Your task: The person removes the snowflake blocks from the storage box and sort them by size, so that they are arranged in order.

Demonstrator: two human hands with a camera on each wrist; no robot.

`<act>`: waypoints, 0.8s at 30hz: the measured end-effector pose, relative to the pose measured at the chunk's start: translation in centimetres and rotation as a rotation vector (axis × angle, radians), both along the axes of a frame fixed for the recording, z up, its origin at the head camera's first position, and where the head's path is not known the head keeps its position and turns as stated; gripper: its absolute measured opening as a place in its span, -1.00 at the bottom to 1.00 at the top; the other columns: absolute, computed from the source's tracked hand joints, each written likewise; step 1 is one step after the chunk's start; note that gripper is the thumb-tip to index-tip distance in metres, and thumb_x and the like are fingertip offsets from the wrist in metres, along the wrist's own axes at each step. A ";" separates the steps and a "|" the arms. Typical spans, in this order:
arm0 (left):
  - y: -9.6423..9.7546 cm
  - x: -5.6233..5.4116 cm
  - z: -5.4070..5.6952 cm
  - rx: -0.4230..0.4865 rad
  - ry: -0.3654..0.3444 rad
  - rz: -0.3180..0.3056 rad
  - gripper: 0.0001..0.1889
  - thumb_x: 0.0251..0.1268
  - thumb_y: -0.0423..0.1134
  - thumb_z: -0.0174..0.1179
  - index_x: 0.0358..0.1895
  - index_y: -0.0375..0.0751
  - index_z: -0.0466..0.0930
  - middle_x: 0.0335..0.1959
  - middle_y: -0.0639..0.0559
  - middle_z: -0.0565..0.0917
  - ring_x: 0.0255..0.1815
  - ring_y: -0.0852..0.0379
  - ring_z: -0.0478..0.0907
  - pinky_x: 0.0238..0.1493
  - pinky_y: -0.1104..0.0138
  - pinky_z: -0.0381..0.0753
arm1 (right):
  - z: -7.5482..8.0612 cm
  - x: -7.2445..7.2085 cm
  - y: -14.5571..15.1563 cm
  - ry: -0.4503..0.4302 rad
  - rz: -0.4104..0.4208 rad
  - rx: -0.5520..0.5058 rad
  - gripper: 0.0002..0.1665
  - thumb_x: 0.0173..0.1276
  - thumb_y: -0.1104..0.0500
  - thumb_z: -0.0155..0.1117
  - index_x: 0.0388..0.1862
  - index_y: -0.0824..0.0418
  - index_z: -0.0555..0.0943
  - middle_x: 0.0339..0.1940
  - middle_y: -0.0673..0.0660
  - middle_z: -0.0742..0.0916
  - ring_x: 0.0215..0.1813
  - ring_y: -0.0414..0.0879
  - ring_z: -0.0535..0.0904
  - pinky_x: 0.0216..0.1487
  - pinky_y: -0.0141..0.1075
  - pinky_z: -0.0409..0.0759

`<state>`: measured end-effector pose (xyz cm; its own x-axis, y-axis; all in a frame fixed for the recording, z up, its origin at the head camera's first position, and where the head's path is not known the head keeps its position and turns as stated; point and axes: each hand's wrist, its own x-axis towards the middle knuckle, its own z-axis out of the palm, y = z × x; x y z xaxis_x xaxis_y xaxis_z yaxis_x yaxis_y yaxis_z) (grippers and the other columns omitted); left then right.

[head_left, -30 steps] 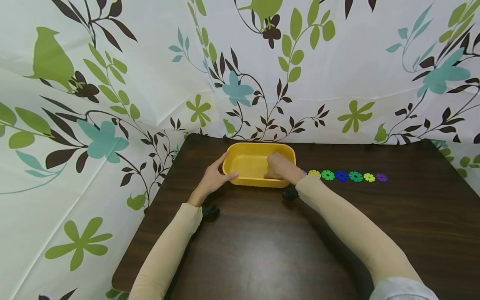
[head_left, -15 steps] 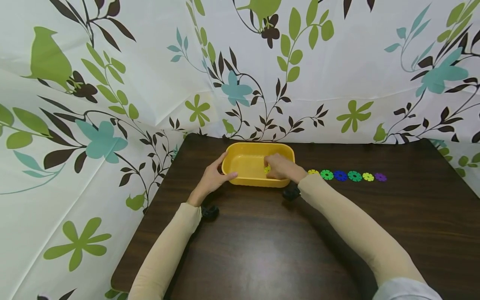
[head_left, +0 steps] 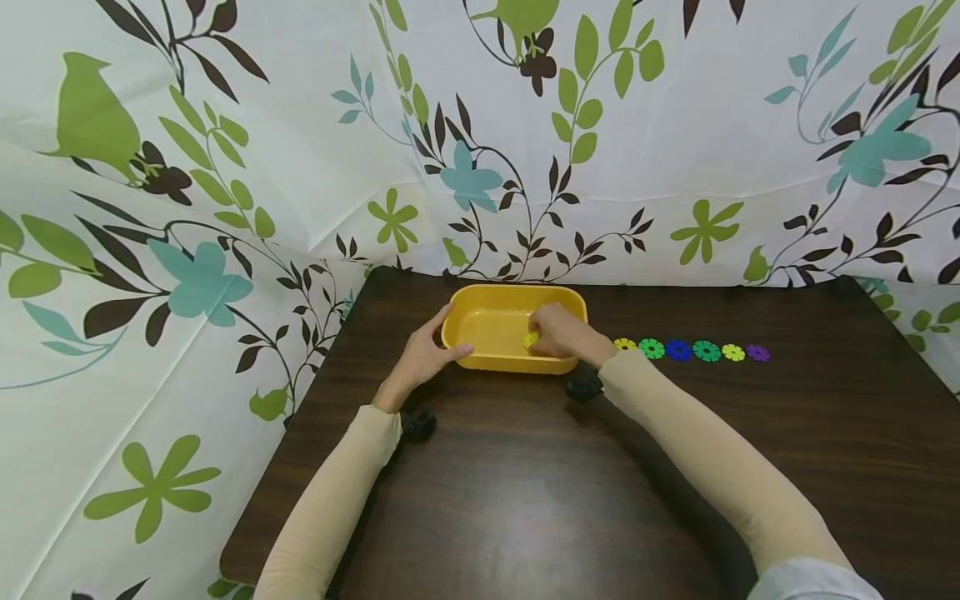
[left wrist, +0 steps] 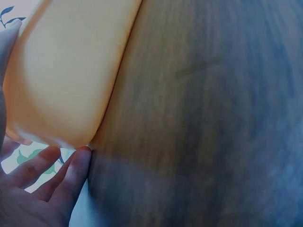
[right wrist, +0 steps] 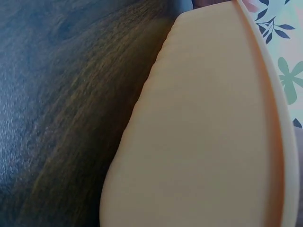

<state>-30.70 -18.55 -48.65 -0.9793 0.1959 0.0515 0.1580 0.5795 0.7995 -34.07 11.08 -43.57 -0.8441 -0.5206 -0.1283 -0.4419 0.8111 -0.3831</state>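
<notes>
A yellow plastic tray point(head_left: 487, 363) lies near the back of the dark table. My left hand point(head_left: 422, 358) grips its left end, thumb over the near rim and fingers along the outside. In the left wrist view, fingertips point(left wrist: 78, 161) touch the tray's end wall point(left wrist: 71, 85). My right hand point(head_left: 558, 331) reaches into the tray's right half with curled fingers. It pinches a small yellow notched disc point(head_left: 531, 339), partly hidden by the fingers. The right wrist view shows only the tray's outer side point(right wrist: 203, 123); the right fingers are out of sight there.
Right of the tray runs a row of flat notched discs: yellow point(head_left: 624, 344), light green point(head_left: 651, 348), blue point(head_left: 678, 350), green point(head_left: 707, 351), yellow point(head_left: 732, 352) and purple point(head_left: 758, 353). The right forearm covers the row's left end. A patterned cloth point(head_left: 525, 225) hangs behind the table point(head_left: 510, 483).
The yellow disc has come into view at my right fingertips and shifted slightly left. The right forearm now covers the blue disc edge seen earlier. My left hand keeps its grip.
</notes>
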 end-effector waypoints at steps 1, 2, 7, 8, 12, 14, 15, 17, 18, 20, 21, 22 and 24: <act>0.0 0.0 0.0 0.001 -0.001 -0.001 0.07 0.33 0.21 0.51 0.80 0.23 0.09 0.80 -0.13 0.23 0.78 -0.25 0.22 0.74 -0.28 0.24 | -0.1 0.0 0.0 0.008 -0.002 -0.026 -0.82 0.42 0.18 0.50 -0.33 0.27 0.74 -0.59 0.00 0.45 -0.47 -0.15 0.32 -0.35 -0.35 0.31; 0.0 0.0 0.1 0.003 -0.002 -0.002 0.06 0.33 0.21 0.51 0.80 0.23 0.09 0.80 -0.13 0.23 0.78 -0.25 0.22 0.74 -0.28 0.24 | -0.4 -0.2 0.1 0.029 0.011 -0.052 -0.79 0.41 0.19 0.49 -0.42 0.23 0.70 -0.63 -0.03 0.37 -0.51 -0.16 0.25 -0.38 -0.35 0.24; 0.0 0.0 0.1 0.001 -0.006 -0.004 0.06 0.34 0.20 0.50 0.80 0.23 0.08 0.80 -0.13 0.22 0.79 -0.25 0.21 0.74 -0.28 0.22 | -0.4 0.2 0.3 0.095 0.013 -0.133 -0.63 0.38 0.19 0.52 -0.58 0.15 0.57 -0.68 -0.09 0.26 -0.55 -0.21 0.13 -0.41 -0.37 0.12; 0.0 0.0 0.1 0.001 -0.007 -0.002 0.06 0.34 0.20 0.50 0.80 0.24 0.09 0.80 -0.13 0.23 0.79 -0.25 0.21 0.75 -0.28 0.22 | -0.3 0.4 0.3 0.106 0.004 -0.139 -0.65 0.38 0.17 0.54 -0.56 0.16 0.60 -0.67 -0.08 0.27 -0.54 -0.21 0.14 -0.39 -0.36 0.14; 0.1 0.1 0.2 0.008 -0.013 0.000 0.06 0.33 0.20 0.50 0.80 0.25 0.09 0.80 -0.13 0.23 0.79 -0.26 0.20 0.74 -0.30 0.21 | 0.2 1.3 0.3 0.084 -0.095 -0.158 -0.72 0.37 0.11 0.61 -0.10 0.30 0.85 -0.37 0.13 0.79 -0.26 -0.04 0.65 -0.11 -0.24 0.68; 0.1 0.1 0.1 0.007 -0.015 -0.002 0.06 0.34 0.21 0.50 0.80 0.25 0.08 0.80 -0.12 0.22 0.79 -0.26 0.20 0.74 -0.30 0.20 | 0.2 1.6 0.4 0.095 -0.119 -0.168 -0.54 0.37 0.08 0.62 0.12 0.34 0.83 -0.05 0.25 0.87 0.02 0.09 0.75 0.15 -0.06 0.76; 0.1 0.1 0.1 0.007 -0.016 -0.002 0.06 0.34 0.21 0.50 0.80 0.25 0.08 0.80 -0.12 0.22 0.79 -0.26 0.20 0.74 -0.30 0.20 | 0.2 1.7 0.5 0.100 -0.127 -0.177 -0.48 0.37 0.08 0.62 0.20 0.35 0.80 0.10 0.29 0.86 0.15 0.14 0.75 0.26 0.01 0.75; 0.1 0.0 0.2 0.004 -0.016 0.001 0.06 0.34 0.21 0.50 0.80 0.25 0.08 0.80 -0.13 0.22 0.79 -0.26 0.20 0.74 -0.31 0.21 | 0.2 2.0 0.9 0.118 -0.136 -0.203 -0.47 0.35 0.08 0.61 0.21 0.35 0.80 0.09 0.30 0.85 0.15 0.16 0.74 0.24 0.03 0.74; 0.1 0.1 0.2 0.003 -0.017 0.003 0.06 0.33 0.21 0.50 0.80 0.25 0.08 0.80 -0.13 0.22 0.79 -0.26 0.20 0.74 -0.31 0.21 | 0.2 2.2 1.0 0.126 -0.141 -0.223 -0.48 0.34 0.08 0.61 0.19 0.35 0.81 0.07 0.30 0.85 0.12 0.15 0.73 0.21 0.03 0.74; 0.1 0.0 0.2 0.002 -0.018 0.008 0.06 0.33 0.21 0.51 0.80 0.25 0.08 0.80 -0.13 0.23 0.79 -0.26 0.20 0.74 -0.31 0.21 | 0.1 2.5 1.4 0.151 -0.146 -0.263 -0.50 0.33 0.08 0.60 0.16 0.34 0.82 0.04 0.30 0.84 0.08 0.15 0.72 0.16 0.03 0.74; 0.1 0.0 0.2 0.003 -0.018 0.010 0.06 0.33 0.21 0.51 0.80 0.26 0.08 0.80 -0.13 0.23 0.79 -0.26 0.20 0.74 -0.31 0.20 | 0.1 2.7 1.6 0.164 -0.152 -0.281 -0.50 0.33 0.08 0.59 0.15 0.34 0.82 0.02 0.30 0.84 0.07 0.14 0.71 0.15 0.03 0.74; 0.1 0.1 0.1 0.002 -0.018 0.010 0.06 0.33 0.21 0.51 0.80 0.26 0.08 0.80 -0.13 0.23 0.79 -0.26 0.20 0.74 -0.31 0.20 | 0.1 2.9 1.8 0.176 -0.159 -0.297 -0.51 0.33 0.08 0.59 0.14 0.34 0.82 0.02 0.29 0.83 0.05 0.14 0.71 0.13 0.04 0.74; 0.1 0.1 0.1 0.004 -0.019 0.010 0.06 0.33 0.22 0.50 0.80 0.26 0.08 0.81 -0.12 0.22 0.79 -0.26 0.20 0.75 -0.31 0.19 | 0.0 3.2 2.2 0.201 -0.172 -0.331 -0.52 0.33 0.09 0.58 0.13 0.35 0.82 0.00 0.30 0.83 0.04 0.15 0.72 0.11 0.04 0.74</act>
<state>-30.63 -18.45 -48.54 -0.9820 0.1857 0.0341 0.1372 0.5778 0.8045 -30.88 13.24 -43.57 -0.9133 -0.3558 0.1981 -0.4037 0.7268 -0.5558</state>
